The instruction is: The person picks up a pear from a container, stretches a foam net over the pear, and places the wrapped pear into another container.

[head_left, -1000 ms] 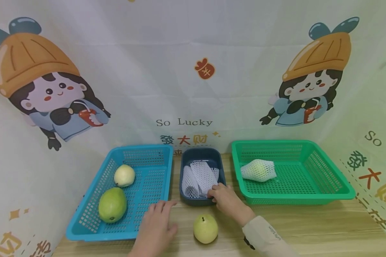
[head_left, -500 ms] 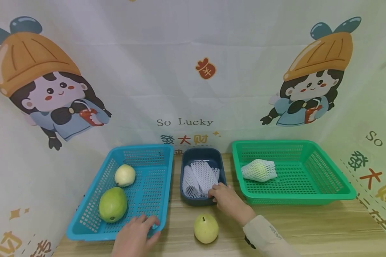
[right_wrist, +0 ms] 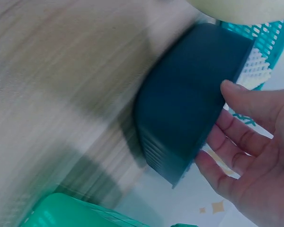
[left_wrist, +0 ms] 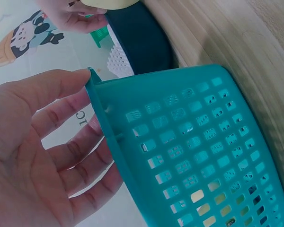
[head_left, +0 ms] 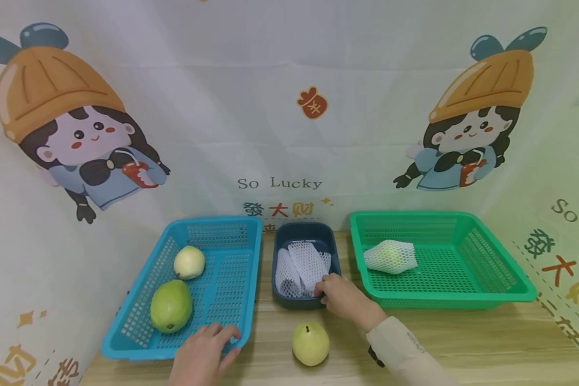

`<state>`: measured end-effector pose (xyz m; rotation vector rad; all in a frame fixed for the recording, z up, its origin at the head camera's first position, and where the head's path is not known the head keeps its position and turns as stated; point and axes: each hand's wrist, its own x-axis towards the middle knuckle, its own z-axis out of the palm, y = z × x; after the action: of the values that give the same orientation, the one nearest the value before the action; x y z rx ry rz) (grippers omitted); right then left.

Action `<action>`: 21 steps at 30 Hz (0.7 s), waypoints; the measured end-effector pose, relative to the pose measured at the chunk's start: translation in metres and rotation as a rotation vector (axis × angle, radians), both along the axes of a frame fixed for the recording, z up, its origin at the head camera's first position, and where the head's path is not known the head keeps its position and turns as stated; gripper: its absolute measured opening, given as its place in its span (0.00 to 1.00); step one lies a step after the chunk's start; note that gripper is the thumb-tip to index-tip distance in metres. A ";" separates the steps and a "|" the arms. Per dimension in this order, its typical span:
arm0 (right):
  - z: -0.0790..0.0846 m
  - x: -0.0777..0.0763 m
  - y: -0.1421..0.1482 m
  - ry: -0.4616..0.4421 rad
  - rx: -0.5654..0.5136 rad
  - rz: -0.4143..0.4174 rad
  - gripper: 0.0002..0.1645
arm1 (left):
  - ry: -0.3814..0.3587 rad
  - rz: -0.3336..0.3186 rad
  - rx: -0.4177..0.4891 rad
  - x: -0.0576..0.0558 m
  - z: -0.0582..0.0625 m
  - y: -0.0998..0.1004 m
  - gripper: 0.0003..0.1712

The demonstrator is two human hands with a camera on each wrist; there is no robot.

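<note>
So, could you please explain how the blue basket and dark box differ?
The blue basket is larger and brighter than the dark box. The basket's walls are full of holes; the box's look mostly solid. The basket holds two fruits, the box white foam nets. Both rims are held, by left hand and right hand respectively.

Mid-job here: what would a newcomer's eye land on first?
Probably the two orange-hatted cartoon girls, printed high on the backdrop at left and right. Next, the blue basket at left and the green basket at right. Front and centre, a yellow-green pear sits on the wooden table, before the navy tub.
</note>
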<state>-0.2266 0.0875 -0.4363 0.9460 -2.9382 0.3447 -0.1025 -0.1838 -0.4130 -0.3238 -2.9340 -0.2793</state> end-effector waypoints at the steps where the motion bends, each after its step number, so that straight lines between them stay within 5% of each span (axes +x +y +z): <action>1: 0.002 -0.001 0.000 -0.015 -0.017 0.000 0.07 | 0.015 -0.003 -0.002 0.000 0.000 0.000 0.10; 13: 0.014 -0.016 -0.009 0.028 -0.179 -0.075 0.15 | 0.081 -0.010 -0.052 0.002 -0.002 0.001 0.12; 21: 0.005 -0.026 -0.019 -0.090 -0.127 -0.170 0.33 | 0.063 -0.006 -0.043 0.002 -0.002 0.001 0.11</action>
<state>-0.2530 0.0682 -0.4317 0.6779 -3.0060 0.5708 -0.1005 -0.1825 -0.4150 -0.3405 -2.8807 -0.2031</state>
